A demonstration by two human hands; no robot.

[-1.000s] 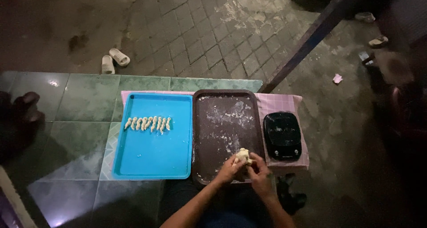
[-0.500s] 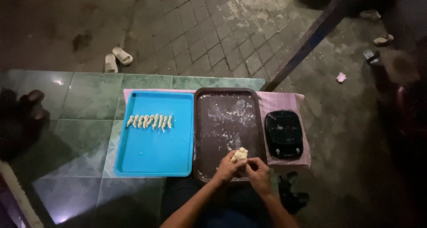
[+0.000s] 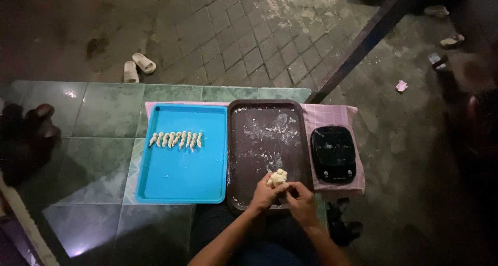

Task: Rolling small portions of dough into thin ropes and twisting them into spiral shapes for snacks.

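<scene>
Both hands, left hand (image 3: 263,196) and right hand (image 3: 300,197), pinch a dough lump (image 3: 277,178) over the brown tray's (image 3: 259,136) near edge; the lump sits at the fingertips, nearer the left.

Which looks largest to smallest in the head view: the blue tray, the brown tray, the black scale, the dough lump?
1. Blue tray and brown tray: too alike to rank.
2. Black scale.
3. Dough lump, held at both hands' fingers.
</scene>
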